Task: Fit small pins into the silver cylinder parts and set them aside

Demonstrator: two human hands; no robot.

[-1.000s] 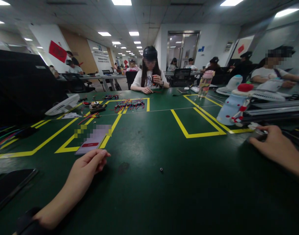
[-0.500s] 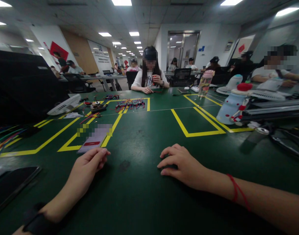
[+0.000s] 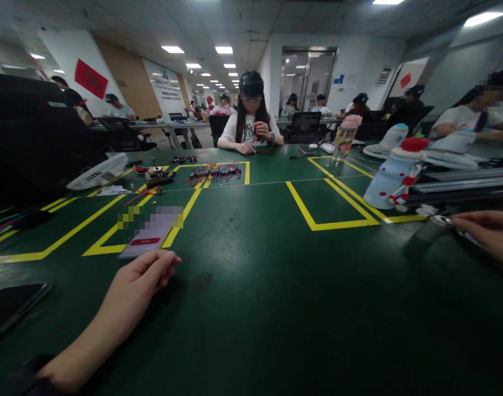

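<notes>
My left hand (image 3: 146, 280) rests on the green table with its fingers curled in and the thumb against the index finger; nothing shows in it. Just beyond its knuckles lies a phone (image 3: 146, 240) with a pale lit screen and a red bar, partly blurred out. At the right edge, my right hand (image 3: 488, 234) is partly cut off by the frame. Its fingers are stretched toward an open drinks can (image 3: 430, 231), the fingertips right beside the rim. Whether they touch it I cannot tell.
Behind the can stand a blue bottle with a red lid (image 3: 389, 176) and a clear pink-topped bottle (image 3: 346, 137). Bundled wires (image 3: 216, 173), a white fan (image 3: 98, 170) and a black monitor (image 3: 28, 137) are at left. A person (image 3: 251, 118) sits opposite.
My right hand has gone from the middle of the table to the can at far right. My left hand stays in place beside the phone; the view has turned slightly right.
</notes>
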